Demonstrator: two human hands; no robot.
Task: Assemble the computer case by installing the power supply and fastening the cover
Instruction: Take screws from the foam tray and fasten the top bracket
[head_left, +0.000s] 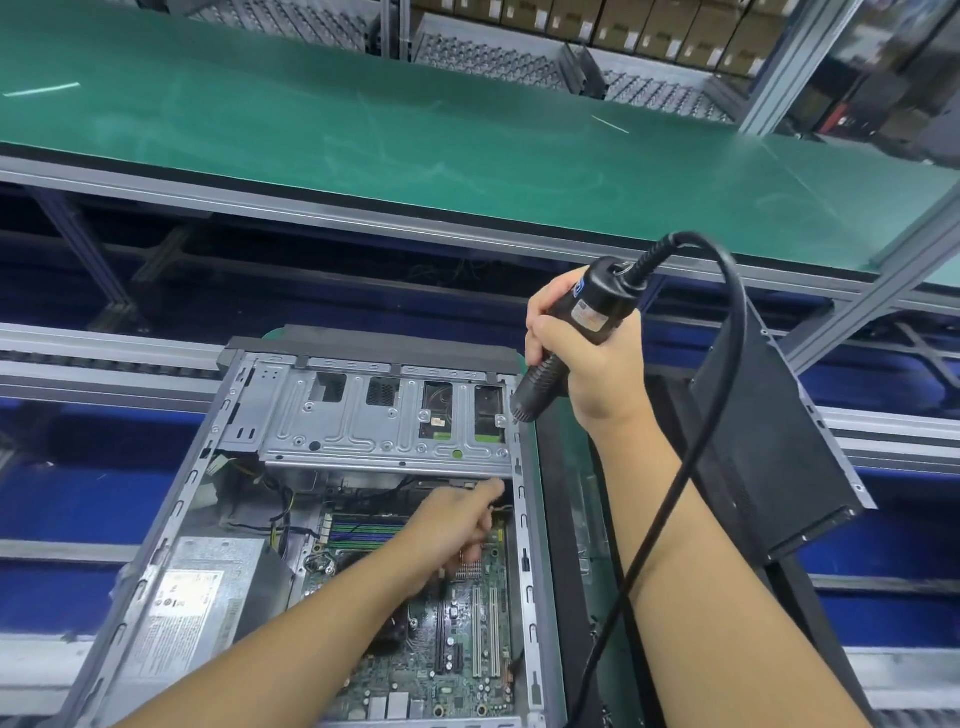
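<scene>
While the computer case (531, 597) lay open on its side, its inside was turned up toward the camera. The power supply (197, 597) was seated in the near left corner of the case, beside the motherboard (467, 654). The left hand (457, 525) was reached into the case just below the drive cage (384, 415), near the right wall. One finger was stretched forward and the others were curled, but the hand was blurred, and it could not be told whether anything was pinched. The right hand (597, 374) was held above the far right corner of the case, its fingers wrapped fully round an electric screwdriver (587, 317), whose tip was pointed down at that corner. A black cable (727, 395) was looped from the tool's top across the right forearm. A black cover (769, 431) was propped tilted just right of the case.
</scene>
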